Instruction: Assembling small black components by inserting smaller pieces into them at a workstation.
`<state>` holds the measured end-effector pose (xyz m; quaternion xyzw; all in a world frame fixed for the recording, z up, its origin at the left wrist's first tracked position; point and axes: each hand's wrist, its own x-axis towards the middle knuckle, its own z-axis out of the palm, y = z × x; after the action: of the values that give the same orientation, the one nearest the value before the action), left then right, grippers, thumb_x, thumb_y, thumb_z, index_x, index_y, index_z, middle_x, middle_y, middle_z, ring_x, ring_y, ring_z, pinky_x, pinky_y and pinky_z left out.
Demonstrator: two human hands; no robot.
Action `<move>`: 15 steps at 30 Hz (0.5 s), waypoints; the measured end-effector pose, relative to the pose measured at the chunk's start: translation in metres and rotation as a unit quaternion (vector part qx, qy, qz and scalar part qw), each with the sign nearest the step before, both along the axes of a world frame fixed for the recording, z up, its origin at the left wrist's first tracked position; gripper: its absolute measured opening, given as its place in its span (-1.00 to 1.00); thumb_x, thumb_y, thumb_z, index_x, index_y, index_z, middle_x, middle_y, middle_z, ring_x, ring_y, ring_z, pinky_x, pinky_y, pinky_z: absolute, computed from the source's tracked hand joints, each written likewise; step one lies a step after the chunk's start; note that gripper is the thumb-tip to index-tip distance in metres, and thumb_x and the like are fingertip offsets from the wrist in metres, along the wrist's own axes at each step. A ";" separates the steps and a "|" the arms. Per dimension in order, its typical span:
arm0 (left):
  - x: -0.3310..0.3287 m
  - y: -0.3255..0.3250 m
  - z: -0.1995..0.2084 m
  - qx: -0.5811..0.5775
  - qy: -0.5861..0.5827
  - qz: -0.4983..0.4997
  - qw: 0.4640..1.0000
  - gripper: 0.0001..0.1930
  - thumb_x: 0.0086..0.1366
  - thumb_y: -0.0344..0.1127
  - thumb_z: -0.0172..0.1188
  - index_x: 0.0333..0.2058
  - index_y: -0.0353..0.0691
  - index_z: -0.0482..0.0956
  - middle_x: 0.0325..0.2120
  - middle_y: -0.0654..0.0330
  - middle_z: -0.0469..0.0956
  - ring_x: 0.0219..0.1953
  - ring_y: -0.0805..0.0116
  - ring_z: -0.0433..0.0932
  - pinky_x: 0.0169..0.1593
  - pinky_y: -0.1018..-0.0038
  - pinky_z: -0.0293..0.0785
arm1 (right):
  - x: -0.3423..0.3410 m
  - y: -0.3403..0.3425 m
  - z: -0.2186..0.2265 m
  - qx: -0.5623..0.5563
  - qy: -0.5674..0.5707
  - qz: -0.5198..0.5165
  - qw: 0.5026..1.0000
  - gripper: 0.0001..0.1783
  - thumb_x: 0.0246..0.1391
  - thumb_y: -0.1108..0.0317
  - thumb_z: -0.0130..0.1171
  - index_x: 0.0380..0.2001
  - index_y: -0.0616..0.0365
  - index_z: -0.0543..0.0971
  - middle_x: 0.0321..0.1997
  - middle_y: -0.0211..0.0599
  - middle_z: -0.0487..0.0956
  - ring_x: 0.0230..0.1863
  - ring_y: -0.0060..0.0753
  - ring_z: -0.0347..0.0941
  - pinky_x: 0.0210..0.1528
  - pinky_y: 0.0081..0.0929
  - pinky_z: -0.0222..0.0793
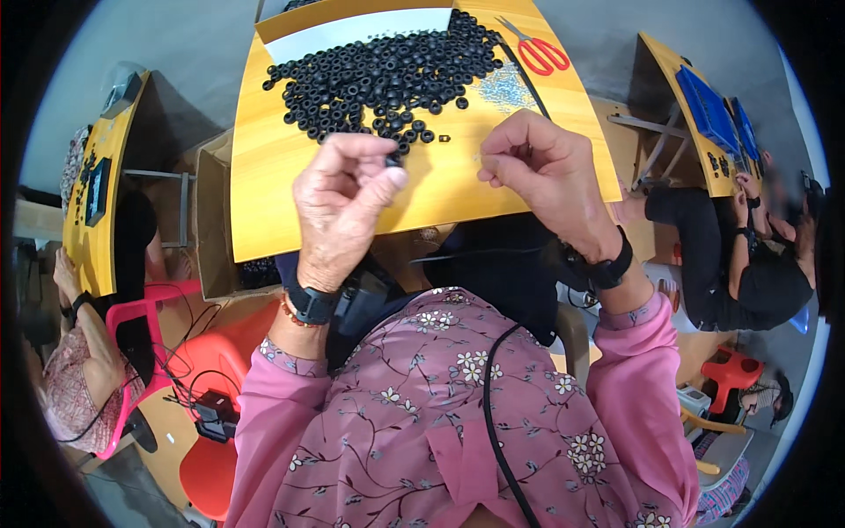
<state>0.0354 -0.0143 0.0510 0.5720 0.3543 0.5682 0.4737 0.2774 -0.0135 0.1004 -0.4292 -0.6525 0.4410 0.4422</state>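
Note:
Above the near part of the yellow table [273,198], my left hand [341,198] pinches a small black ring-shaped piece [393,160] between thumb and fingertips. To its right, my right hand [547,163] is closed in a pinch; a tiny pale thing seems to show at the fingertips, too small to name. The hands are apart. Beyond them spreads a large heap of black ring-shaped pieces [374,79], with a few strays at its near edge. One small dark piece [444,138] lies alone between the hands. A patch of tiny clear-blue pieces [506,88] lies beyond my right hand.
Red-handled scissors [544,55] and a thin black strip [526,81] lie at the far right. An open box [361,28] with a white inside stands behind the heap. A cardboard carton [214,220] is left of the table. Other people sit at side tables.

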 end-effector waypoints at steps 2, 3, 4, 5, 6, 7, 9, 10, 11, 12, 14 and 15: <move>0.006 -0.010 0.002 -0.044 -0.045 -0.046 0.997 -0.76 0.27 -0.53 0.29 -0.08 -0.33 0.55 -0.27 0.12 0.65 -0.34 0.51 0.61 -0.27 0.59 0.57 | -0.011 -0.007 0.003 0.005 0.026 0.017 1.000 -0.90 0.11 0.65 0.21 -0.29 0.30 0.59 -0.37 -0.38 0.58 -0.33 -0.65 0.55 -0.30 -0.67 0.46; 0.008 -0.012 0.001 -0.058 -0.072 -0.056 0.994 -0.75 0.27 -0.55 0.28 -0.08 -0.35 0.54 -0.28 0.12 0.65 -0.34 0.51 0.62 -0.27 0.59 0.58 | -0.016 -0.009 0.004 0.014 0.029 0.021 0.999 -0.90 0.11 0.66 0.21 -0.29 0.31 0.59 -0.37 -0.39 0.57 -0.33 -0.64 0.56 -0.30 -0.68 0.46; 0.009 -0.014 0.002 -0.072 -0.099 -0.067 0.990 -0.75 0.27 -0.56 0.28 -0.08 -0.36 0.54 -0.29 0.13 0.65 -0.34 0.51 0.63 -0.27 0.59 0.60 | -0.020 -0.010 0.005 0.023 0.032 0.024 0.999 -0.90 0.10 0.67 0.21 -0.29 0.31 0.60 -0.37 -0.40 0.56 -0.33 -0.64 0.56 -0.30 -0.68 0.46; 0.010 -0.015 0.002 -0.086 -0.126 -0.078 0.985 -0.75 0.27 -0.58 0.28 -0.08 -0.38 0.54 -0.30 0.14 0.64 -0.34 0.51 0.63 -0.27 0.58 0.61 | -0.023 -0.012 0.005 0.032 0.034 0.027 0.999 -0.89 0.10 0.67 0.21 -0.29 0.31 0.60 -0.36 -0.41 0.55 -0.33 -0.64 0.56 -0.29 -0.69 0.46; 0.009 -0.015 0.002 -0.096 -0.132 -0.089 0.983 -0.75 0.28 -0.57 0.27 -0.07 -0.39 0.53 -0.26 0.07 0.65 -0.30 0.46 0.65 -0.25 0.58 0.62 | -0.025 -0.014 0.004 0.033 0.039 0.027 0.998 -0.89 0.10 0.67 0.22 -0.29 0.31 0.60 -0.37 -0.42 0.55 -0.33 -0.65 0.55 -0.30 -0.68 0.46; 0.010 -0.016 0.002 -0.096 -0.137 -0.091 0.982 -0.74 0.28 -0.56 0.28 -0.06 -0.39 0.53 -0.26 0.07 0.65 -0.31 0.46 0.65 -0.25 0.57 0.62 | -0.028 -0.015 0.002 0.035 0.044 0.028 0.998 -0.90 0.10 0.66 0.22 -0.30 0.30 0.61 -0.37 -0.43 0.54 -0.33 -0.66 0.54 -0.31 -0.68 0.45; 0.012 -0.018 0.001 -0.095 -0.149 -0.095 0.980 -0.73 0.28 -0.54 0.28 -0.05 -0.37 0.53 -0.25 0.06 0.66 -0.32 0.44 0.64 -0.25 0.54 0.62 | -0.033 -0.015 0.001 0.053 0.043 0.029 0.997 -0.90 0.10 0.65 0.23 -0.30 0.29 0.62 -0.38 -0.43 0.53 -0.35 -0.65 0.52 -0.34 -0.65 0.43; 0.013 -0.018 0.002 -0.091 -0.144 -0.093 0.981 -0.73 0.27 -0.55 0.29 -0.06 -0.37 0.53 -0.28 0.11 0.64 -0.33 0.48 0.63 -0.26 0.57 0.61 | -0.035 -0.015 0.001 0.067 0.036 0.028 0.997 -0.89 0.09 0.64 0.24 -0.30 0.28 0.62 -0.38 -0.42 0.53 -0.36 -0.64 0.51 -0.36 -0.63 0.42; 0.013 -0.019 0.002 -0.088 -0.139 -0.091 0.982 -0.73 0.27 -0.56 0.30 -0.06 -0.38 0.53 -0.30 0.15 0.63 -0.34 0.51 0.62 -0.26 0.59 0.60 | -0.037 -0.016 0.001 0.081 0.029 0.027 0.996 -0.89 0.08 0.63 0.25 -0.29 0.27 0.62 -0.39 -0.41 0.53 -0.36 -0.63 0.50 -0.38 -0.61 0.40; 0.013 -0.019 0.002 -0.084 -0.134 -0.089 0.983 -0.73 0.26 -0.57 0.30 -0.07 -0.38 0.53 -0.33 0.20 0.61 -0.35 0.55 0.60 -0.27 0.62 0.60 | -0.038 -0.015 0.002 0.113 0.000 0.028 0.993 -0.89 0.06 0.63 0.26 -0.31 0.27 0.62 -0.39 -0.38 0.53 -0.38 -0.58 0.50 -0.39 -0.58 0.39; 0.013 -0.020 0.002 -0.086 -0.127 -0.091 0.984 -0.72 0.24 -0.56 0.33 -0.08 -0.37 0.53 -0.36 0.25 0.59 -0.39 0.59 0.57 -0.29 0.65 0.58 | -0.040 -0.012 0.005 0.175 -0.060 0.030 0.982 -0.90 0.03 0.61 0.27 -0.34 0.26 0.62 -0.40 -0.33 0.52 -0.41 -0.50 0.49 -0.41 -0.53 0.36; 0.012 -0.021 0.002 -0.087 -0.123 -0.092 0.984 -0.71 0.24 -0.55 0.34 -0.08 -0.37 0.54 -0.38 0.27 0.58 -0.40 0.61 0.56 -0.30 0.66 0.57 | -0.040 -0.013 0.005 0.196 -0.081 0.029 0.977 -0.89 0.02 0.61 0.26 -0.34 0.26 0.61 -0.41 -0.30 0.51 -0.41 -0.43 0.50 -0.41 -0.51 0.37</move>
<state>0.0477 -0.0352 0.0526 0.4843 0.2874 0.5556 0.6117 0.2374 -0.0260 0.1057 -0.3496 -0.7719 0.2807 0.4507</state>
